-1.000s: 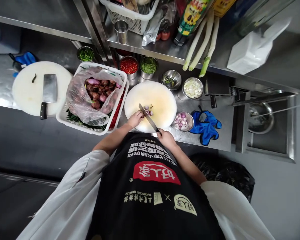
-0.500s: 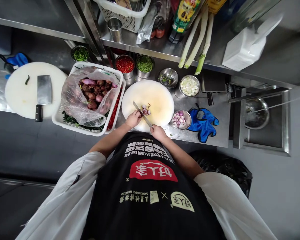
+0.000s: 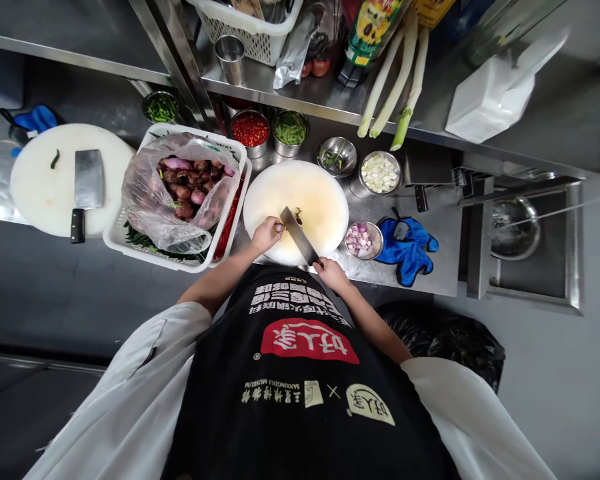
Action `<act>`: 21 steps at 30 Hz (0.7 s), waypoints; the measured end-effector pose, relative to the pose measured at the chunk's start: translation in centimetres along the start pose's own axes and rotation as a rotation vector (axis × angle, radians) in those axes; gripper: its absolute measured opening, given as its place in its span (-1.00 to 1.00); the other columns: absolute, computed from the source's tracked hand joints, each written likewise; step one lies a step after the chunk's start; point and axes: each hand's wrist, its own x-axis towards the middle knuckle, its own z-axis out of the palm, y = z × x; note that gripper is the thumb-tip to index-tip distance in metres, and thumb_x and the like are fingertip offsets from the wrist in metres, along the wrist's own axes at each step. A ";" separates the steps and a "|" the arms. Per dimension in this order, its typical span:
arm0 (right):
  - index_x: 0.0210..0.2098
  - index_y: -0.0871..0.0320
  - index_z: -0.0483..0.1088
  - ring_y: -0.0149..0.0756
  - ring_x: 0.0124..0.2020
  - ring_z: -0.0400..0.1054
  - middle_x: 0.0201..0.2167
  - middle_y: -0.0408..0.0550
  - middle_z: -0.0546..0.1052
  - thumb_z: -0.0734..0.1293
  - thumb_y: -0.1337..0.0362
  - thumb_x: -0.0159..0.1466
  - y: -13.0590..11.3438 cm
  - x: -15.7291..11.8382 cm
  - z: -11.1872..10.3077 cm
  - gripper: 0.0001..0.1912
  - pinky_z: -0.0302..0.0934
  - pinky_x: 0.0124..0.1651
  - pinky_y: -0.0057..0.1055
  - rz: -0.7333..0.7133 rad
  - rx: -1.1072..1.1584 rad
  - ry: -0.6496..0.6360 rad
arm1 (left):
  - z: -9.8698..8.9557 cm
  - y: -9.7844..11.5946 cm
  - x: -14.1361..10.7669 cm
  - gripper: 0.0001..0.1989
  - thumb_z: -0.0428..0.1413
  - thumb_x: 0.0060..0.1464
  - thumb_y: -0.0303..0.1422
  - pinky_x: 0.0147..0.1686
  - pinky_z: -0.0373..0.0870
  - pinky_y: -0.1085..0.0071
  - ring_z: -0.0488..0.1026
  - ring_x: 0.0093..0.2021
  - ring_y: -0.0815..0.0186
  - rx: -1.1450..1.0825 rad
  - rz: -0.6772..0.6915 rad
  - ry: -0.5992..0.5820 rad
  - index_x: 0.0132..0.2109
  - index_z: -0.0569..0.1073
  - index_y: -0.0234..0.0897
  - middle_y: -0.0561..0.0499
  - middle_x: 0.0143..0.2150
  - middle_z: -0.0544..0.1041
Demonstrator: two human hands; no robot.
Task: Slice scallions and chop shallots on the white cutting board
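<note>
Shallot (image 3: pixel 279 228) gripped in the closed fingers of the left hand (image 3: pixel 265 235), over the near left part of a round white cutting board (image 3: pixel 325 200).

A cleaver (image 3: pixel 300 235) is held by its handle in the closed fingers of the right hand (image 3: pixel 331 274), its blade angled over the board beside the shallot; a steel bowl of peeled shallots (image 3: pixel 364 240) is set just right of the board.

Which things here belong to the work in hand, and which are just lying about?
In use:
- left hand, holding a shallot
- right hand, holding the knife
- round board below
- probably bowl of cut shallots

Apparently lying about:
- cleaver on the left board
- leeks
- blue cloth item
</note>
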 end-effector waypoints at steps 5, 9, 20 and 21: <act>0.16 0.15 0.50 -0.09 0.00 0.57 0.00 0.14 0.68 0.18 0.12 0.58 -1.3 -1.0 -1.1 -0.63 0.24 -0.05 -0.38 -0.027 -0.084 0.022 | 0.2 -1.3 -0.8 -0.85 0.17 0.31 -0.41 0.29 0.43 0.18 0.49 0.19 0.12 0.093 0.124 -0.071 0.01 0.52 -0.24 -0.17 0.07 0.58; 0.22 0.14 0.48 -0.06 0.01 0.57 0.01 0.15 0.69 0.18 0.11 0.58 -2.3 -1.9 -1.6 -0.61 0.25 -0.02 -0.36 -0.054 -0.109 0.025 | 0.2 -1.9 -0.9 -0.90 0.16 0.31 -0.42 0.30 0.45 0.18 0.50 0.19 0.11 0.104 0.176 -0.066 -0.05 0.52 -0.25 -0.21 0.12 0.55; 0.03 0.22 0.56 -0.11 -0.05 0.58 -0.04 0.19 0.69 0.19 0.19 0.57 -3.6 0.6 -1.8 -0.66 0.23 -0.09 -0.41 -0.094 -0.052 -0.023 | -0.2 -1.6 -1.0 -0.91 0.16 0.30 -0.45 0.26 0.50 0.18 0.53 0.18 0.11 0.114 0.181 -0.074 -0.07 0.52 -0.23 -0.19 0.13 0.57; 0.04 0.22 0.56 -0.11 -0.03 0.58 -0.02 0.20 0.69 0.19 0.20 0.57 -4.1 1.2 -1.5 -0.66 0.23 -0.08 -0.40 -0.091 -0.050 -0.024 | -0.2 -1.4 -1.0 -0.91 0.17 0.29 -0.44 0.25 0.50 0.18 0.54 0.17 0.10 0.127 0.162 -0.080 -0.07 0.53 -0.23 -0.18 0.12 0.57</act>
